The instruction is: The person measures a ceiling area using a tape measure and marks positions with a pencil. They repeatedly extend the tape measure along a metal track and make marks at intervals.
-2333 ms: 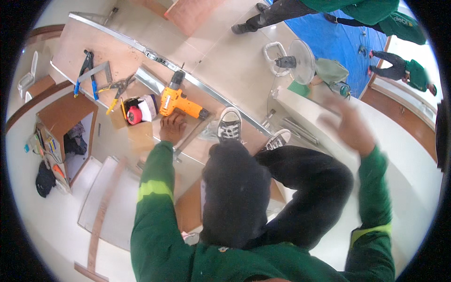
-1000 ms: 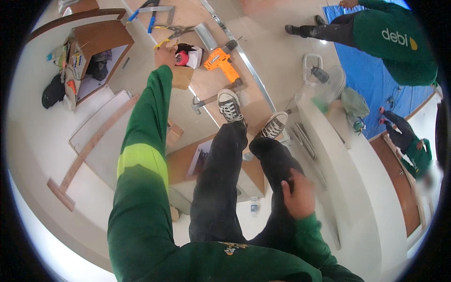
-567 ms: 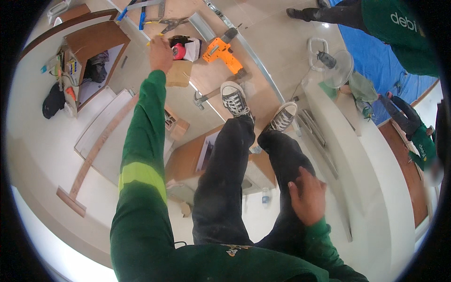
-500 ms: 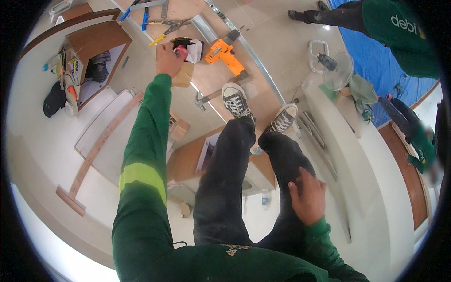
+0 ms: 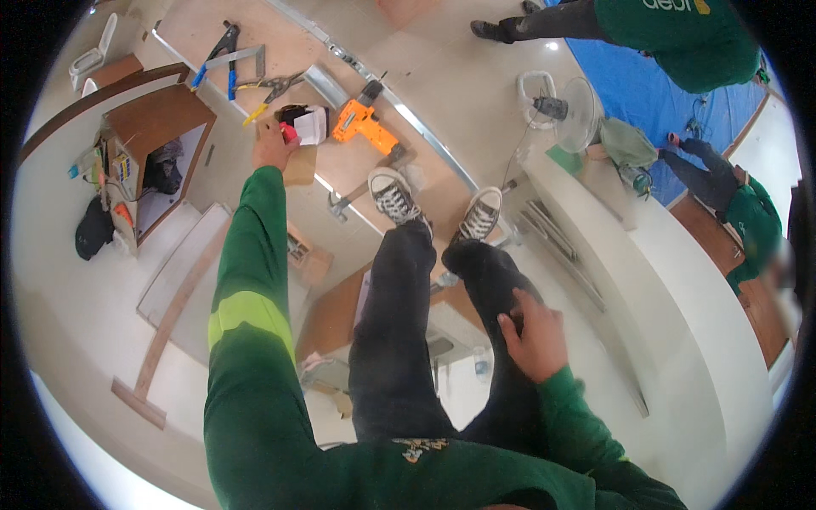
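My left hand (image 5: pixel 272 146) reaches far forward, fingers closed on a small red object (image 5: pixel 290 133) whose kind I cannot make out. It is beside a small open box (image 5: pixel 311 126) with a white flap and dark inside. A piece of brown cardboard (image 5: pixel 301 167) lies just under the wrist. To the right of the box rests an orange cordless drill (image 5: pixel 364 127). Yellow-handled snips (image 5: pixel 274 88) lie beyond the hand. Over my right thigh, my right hand (image 5: pixel 535 336) is open, its thumb and fingers apart and holding nothing.
A hammer (image 5: pixel 350 199) lies near my left shoe (image 5: pixel 394 197). Blue-handled pliers-like tool (image 5: pixel 223 61), metal square (image 5: pixel 238 58) and long metal track (image 5: pixel 399 92) lie farther off. A fan (image 5: pixel 580 115) stands right; two people are beyond, near a blue sheet (image 5: pixel 608 72).
The whole view has shifted, so the tools and box appear farther left. My left hand stays at the box with the red object. My right hand remains over the thigh.
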Demonstrator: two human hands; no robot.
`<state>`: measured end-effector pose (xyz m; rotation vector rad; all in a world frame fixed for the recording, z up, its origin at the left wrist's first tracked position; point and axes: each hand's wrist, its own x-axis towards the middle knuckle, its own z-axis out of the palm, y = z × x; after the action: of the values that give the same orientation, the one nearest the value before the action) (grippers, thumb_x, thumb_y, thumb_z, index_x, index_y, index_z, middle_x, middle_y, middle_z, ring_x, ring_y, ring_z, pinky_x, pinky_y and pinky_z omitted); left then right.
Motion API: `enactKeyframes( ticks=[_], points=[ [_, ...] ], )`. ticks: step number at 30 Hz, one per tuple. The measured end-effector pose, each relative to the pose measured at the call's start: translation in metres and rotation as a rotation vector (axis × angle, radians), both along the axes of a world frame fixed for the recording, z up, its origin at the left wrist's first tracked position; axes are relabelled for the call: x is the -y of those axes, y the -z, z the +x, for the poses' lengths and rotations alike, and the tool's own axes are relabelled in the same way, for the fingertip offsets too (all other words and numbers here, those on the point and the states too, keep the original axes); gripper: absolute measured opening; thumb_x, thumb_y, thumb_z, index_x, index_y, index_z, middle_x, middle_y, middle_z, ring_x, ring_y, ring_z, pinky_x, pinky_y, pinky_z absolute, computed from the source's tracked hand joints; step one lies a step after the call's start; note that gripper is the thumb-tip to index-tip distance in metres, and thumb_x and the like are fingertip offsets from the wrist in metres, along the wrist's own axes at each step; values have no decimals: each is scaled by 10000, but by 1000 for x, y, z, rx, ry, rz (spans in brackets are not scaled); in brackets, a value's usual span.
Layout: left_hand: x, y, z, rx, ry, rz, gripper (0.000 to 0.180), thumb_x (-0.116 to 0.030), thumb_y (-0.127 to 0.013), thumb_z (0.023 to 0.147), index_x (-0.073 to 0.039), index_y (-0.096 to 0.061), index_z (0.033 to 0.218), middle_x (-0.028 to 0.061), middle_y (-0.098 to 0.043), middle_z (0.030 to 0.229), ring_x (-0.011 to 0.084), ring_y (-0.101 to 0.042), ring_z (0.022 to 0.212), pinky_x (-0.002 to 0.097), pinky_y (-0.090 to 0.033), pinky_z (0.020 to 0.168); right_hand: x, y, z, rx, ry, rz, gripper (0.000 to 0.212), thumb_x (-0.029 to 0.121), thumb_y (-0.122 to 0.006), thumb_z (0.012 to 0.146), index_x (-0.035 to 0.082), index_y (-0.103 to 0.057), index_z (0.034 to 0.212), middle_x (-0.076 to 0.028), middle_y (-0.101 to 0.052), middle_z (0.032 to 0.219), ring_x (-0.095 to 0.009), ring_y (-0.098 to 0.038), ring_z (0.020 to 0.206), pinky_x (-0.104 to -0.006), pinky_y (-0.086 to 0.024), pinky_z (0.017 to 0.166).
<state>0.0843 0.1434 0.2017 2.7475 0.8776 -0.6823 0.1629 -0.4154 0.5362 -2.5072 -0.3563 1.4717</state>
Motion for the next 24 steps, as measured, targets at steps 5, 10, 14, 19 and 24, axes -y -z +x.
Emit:
enactKeyframes(
  ticks=[5,10,14,19,24],
  points=[
    [19,-82,-55,384,-423,-151,628,-515,-837,872,36,-619,1080,209,-681,1014,402,-686,985,486,-537,859,11,1,-22,-37,-5,49,488,326,-672,1001,55,-574,1395,-118,-749,1077,-327,-685,1068,-550,-444,976],
    [155,-232,-63,374,-1230,-1022,495,-601,-644,1010,-119,-630,1123,-21,-576,809,100,-536,692,282,-390,538,21,-23,-45,-33,246,296,420,303,-674,1011,57,-624,1348,-183,-751,1117,-363,-693,1121,-525,-521,945],
    [266,-357,-33,612,-1548,-1641,657,-767,-466,1014,-174,-632,1243,5,-635,968,115,-510,722,294,-423,583,-39,-95,-26,-114,618,670,449,190,-737,992,-22,-584,1358,-195,-722,1131,-313,-706,1066,-420,-555,939],
    [345,-507,42,811,-1408,-1981,713,-768,-346,1047,-162,-595,1327,52,-680,1112,235,-629,907,416,-528,821,-82,-183,1,130,524,822,463,135,-780,945,-32,-584,1330,-179,-691,1111,-302,-695,1044,-410,-550,936],
    [377,-531,52,918,-1020,-2046,705,-725,-350,1072,-130,-569,1381,60,-659,1254,243,-612,1192,440,-480,1062,-77,-244,35,250,400,584,381,98,-709,977,-10,-612,1329,-199,-736,1172,-294,-716,1036,-435,-561,880]
  ],
)
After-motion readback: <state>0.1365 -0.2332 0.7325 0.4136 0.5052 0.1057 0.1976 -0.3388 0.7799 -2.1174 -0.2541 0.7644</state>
